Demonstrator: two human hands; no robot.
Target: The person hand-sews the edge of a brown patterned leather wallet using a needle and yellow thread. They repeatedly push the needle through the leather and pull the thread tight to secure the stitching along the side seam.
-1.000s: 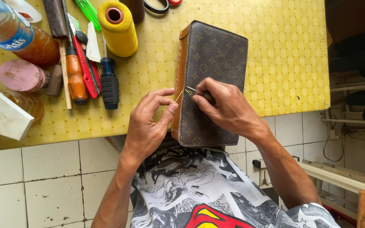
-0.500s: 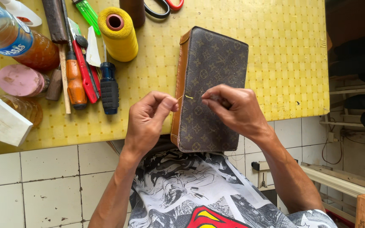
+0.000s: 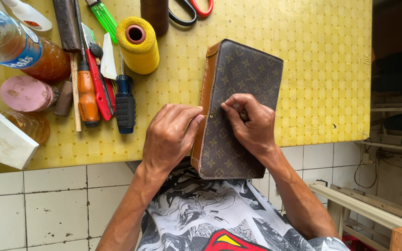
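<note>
The brown patterned case (image 3: 240, 93) overhangs the desk's (image 3: 322, 56) near edge, long axis running away from the person, left hand (image 3: 168, 137) pinching its tan spine, right hand (image 3: 252, 123) curled on top.

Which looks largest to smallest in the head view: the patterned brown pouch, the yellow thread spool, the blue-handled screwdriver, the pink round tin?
1. Patterned brown pouch
2. Yellow thread spool
3. Blue-handled screwdriver and pink round tin: too alike to rank.

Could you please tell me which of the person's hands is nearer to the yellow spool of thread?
Left. The left hand rests at the bag's tan edge, just below and right of the yellow spool. The right hand lies farther right, on top of the bag.
</note>
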